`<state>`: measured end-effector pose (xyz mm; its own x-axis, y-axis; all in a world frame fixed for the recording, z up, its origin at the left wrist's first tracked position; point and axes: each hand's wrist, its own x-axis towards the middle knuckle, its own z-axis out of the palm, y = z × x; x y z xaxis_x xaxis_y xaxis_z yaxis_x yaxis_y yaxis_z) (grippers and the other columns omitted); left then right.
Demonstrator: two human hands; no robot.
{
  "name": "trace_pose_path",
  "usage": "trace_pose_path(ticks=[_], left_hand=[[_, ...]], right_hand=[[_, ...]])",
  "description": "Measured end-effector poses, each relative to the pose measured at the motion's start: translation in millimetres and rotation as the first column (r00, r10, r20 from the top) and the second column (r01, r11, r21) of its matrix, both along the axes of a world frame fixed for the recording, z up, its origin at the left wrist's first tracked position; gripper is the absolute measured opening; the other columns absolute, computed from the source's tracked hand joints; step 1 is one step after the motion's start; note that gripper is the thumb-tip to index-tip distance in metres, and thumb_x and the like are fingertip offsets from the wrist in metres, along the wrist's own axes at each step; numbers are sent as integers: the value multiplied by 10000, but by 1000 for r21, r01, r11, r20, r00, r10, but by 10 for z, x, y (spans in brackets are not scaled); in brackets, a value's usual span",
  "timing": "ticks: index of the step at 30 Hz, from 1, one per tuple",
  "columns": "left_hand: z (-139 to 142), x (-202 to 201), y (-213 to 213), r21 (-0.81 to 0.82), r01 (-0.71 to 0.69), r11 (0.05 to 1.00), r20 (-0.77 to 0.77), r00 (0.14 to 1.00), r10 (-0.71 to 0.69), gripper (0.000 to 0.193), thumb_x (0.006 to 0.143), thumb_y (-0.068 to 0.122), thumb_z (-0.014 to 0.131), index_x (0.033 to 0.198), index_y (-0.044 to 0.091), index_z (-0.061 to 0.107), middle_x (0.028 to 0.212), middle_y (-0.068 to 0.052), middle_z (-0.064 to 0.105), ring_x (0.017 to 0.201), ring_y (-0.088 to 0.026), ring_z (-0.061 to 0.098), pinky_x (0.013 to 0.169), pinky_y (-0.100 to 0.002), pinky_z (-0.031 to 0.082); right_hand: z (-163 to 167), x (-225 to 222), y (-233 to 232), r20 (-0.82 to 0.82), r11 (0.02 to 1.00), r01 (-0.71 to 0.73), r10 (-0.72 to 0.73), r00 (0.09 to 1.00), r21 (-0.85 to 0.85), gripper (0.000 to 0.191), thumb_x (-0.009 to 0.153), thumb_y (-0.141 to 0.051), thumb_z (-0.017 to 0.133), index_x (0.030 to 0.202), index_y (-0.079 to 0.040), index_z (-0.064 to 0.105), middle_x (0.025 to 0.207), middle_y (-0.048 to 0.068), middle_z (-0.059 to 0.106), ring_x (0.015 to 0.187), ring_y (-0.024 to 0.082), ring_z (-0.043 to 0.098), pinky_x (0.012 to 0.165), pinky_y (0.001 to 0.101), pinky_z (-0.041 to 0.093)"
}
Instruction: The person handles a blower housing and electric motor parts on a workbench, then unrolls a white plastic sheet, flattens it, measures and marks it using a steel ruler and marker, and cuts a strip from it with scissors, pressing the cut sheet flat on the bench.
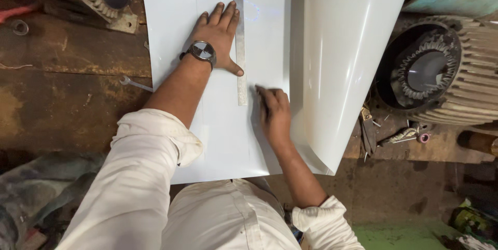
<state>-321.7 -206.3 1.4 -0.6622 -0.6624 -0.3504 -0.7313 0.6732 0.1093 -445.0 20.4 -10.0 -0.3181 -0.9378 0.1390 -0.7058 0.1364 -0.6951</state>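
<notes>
A spanner [136, 83] is lying on the rusty bench [67, 73], just left of the white sheet [171, 32]. The left hand [217, 35] is lying flat, fingers slightly apart, pressing the sheet beside the steel ruler [240, 42]. The right hand [274, 115] is resting below the ruler's end, fingers together, whether holding anything I cannot tell; the sheet is curling upward beside a finned motor [441, 68]

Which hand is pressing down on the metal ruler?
The left hand, the one wearing the wristwatch, presses flat beside the ruler. The right hand rests lower on the white sheet.
</notes>
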Motion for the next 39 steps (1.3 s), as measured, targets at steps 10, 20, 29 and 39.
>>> trace_pose_path(ticks=[10,20,29,39], left_hand=[[-109,-90,1,-21,2,1000,40,999,-1,1577,458,790,876,1615,-8,159,1703,-179,93,1558,-379,115,1197,-571,258],[-331,-405,118,-13,3,1000,168,986,-1,1634,421,814,879,1612,-25,140,1683,-225,79,1528,-441,136,1167,-590,285],[-241,-251,-88,-97,10,995,187,982,8,1482,509,711,894,1603,-23,214,1671,-229,105,1504,-466,151,1133,-608,299],[-93,-219,-83,5,0,1000,233,973,-1,1573,437,751,928,1600,-38,222,1680,-224,80,1525,-451,120,1168,-574,276]], right_hand=[[-86,-83,-767,-94,998,14,-20,995,-64,147,922,-85,740,1068,-86,758,920,105,691,787,309,680,702,398,554],[-157,-194,-238,-375,978,-191,210,903,87,292,869,-24,699,1157,-65,720,939,111,630,855,306,625,761,417,531],[-84,-50,-1751,-373,994,-49,9,928,-99,104,922,-82,680,1011,-58,726,899,163,630,852,379,630,731,483,514],[32,-156,-2166,-294,984,-129,88,952,-123,157,906,-100,710,1043,-55,772,914,171,676,832,396,668,731,480,541]])
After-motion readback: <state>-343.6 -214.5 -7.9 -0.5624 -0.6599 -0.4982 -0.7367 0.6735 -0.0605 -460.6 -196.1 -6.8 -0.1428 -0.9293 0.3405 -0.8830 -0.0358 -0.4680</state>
